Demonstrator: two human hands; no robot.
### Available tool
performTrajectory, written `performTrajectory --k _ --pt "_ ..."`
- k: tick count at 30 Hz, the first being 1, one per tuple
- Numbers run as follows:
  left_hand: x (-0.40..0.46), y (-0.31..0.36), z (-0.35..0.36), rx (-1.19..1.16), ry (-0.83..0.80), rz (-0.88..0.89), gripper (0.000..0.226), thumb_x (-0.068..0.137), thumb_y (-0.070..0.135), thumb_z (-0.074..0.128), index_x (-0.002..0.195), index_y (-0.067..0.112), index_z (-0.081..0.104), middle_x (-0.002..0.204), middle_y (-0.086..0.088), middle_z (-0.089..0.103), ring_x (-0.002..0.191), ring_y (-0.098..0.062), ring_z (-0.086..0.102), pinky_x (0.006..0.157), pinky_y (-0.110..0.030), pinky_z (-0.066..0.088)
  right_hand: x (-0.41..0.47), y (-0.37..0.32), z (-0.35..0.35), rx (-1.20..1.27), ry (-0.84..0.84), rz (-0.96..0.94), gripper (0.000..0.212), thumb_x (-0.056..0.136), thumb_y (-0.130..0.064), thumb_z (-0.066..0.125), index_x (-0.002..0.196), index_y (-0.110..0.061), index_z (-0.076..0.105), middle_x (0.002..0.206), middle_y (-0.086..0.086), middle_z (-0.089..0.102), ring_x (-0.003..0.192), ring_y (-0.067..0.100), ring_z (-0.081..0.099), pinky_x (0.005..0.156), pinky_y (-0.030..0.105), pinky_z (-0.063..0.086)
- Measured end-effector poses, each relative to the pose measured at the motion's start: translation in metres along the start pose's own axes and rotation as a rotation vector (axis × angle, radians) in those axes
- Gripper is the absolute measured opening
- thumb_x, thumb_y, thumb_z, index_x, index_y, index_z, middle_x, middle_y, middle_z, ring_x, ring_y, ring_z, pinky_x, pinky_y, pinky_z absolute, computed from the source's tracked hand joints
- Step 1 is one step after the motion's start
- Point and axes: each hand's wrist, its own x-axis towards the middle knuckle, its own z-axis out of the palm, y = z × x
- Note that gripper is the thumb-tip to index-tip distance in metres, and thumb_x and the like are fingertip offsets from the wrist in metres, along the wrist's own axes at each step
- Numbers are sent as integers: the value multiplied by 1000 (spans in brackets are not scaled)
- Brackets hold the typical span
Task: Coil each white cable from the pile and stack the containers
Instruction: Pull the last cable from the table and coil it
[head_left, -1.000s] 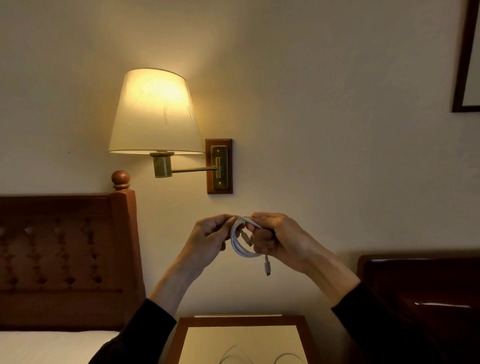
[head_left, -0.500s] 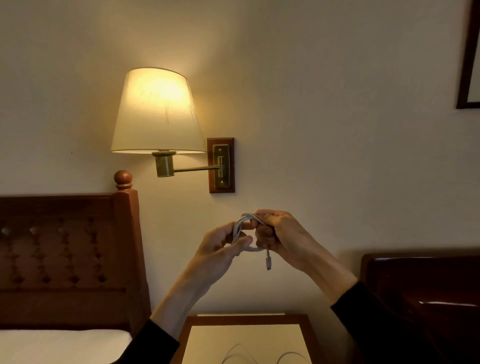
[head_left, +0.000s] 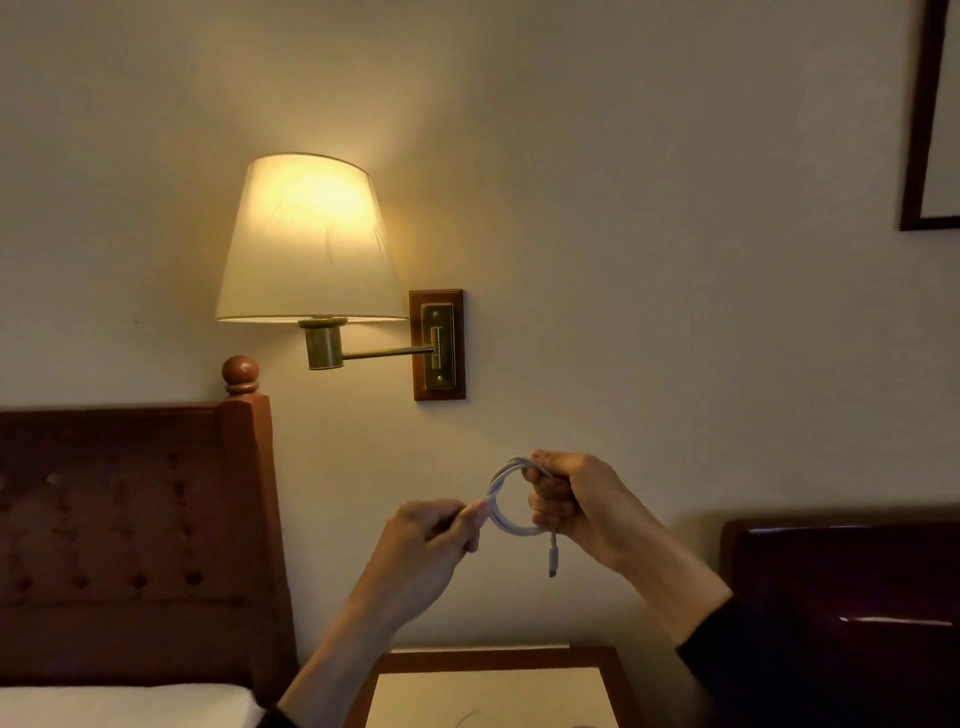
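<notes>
Dim bedroom, warm lamplight. Nearest, at bottom edge: nightstand (head_left: 498, 662) with pale top, thin white strands just visible on it. Above it, both hands raised. Right hand (head_left: 576, 501) fisted around a small coil of white cable (head_left: 501, 512), plug end dangling below. Left hand (head_left: 434, 540) pinches the coil's left side between fingertips. Left: wooden headboard (head_left: 130, 519). On the wall behind: lit wall lamp (head_left: 309, 239), picture frame (head_left: 914, 156) upper right.
</notes>
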Motion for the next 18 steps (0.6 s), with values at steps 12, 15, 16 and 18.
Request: performTrajectory --k 12,15,16,18 --pt "17 25 -7 -559 -196 -131 21 96 19 51 104 7 67 88 -7 55 76 -16 45 68 -30 35 2 -19 4 -68 -83 -33 39 104 -17 32 71 -13 51 54 -4 28 49 11 26 54 26 30" --pt "15 38 2 -344 -182 -178 25 92 33 47 94 12 60 78 -2 47 68 -11 40 66 -30 33 -1 -15 5 -98 -83 -27 38 105 -17 33 72 -12 51 56 -3 28 50 12 25 53 26 31" --pt "15 43 7 -271 -161 -165 32 94 44 43 87 15 56 75 0 44 66 -10 37 66 -29 31 -2 -14 6 -102 -84 -34 38 105 -17 32 73 -11 52 56 -2 28 51 12 26 53 26 32" --pt "16 49 17 -213 -56 -127 44 101 51 33 75 18 48 69 1 39 61 -9 34 60 -24 31 -5 -15 8 -135 -91 -63 38 105 -15 32 74 -10 53 57 -1 32 52 12 29 54 25 34"
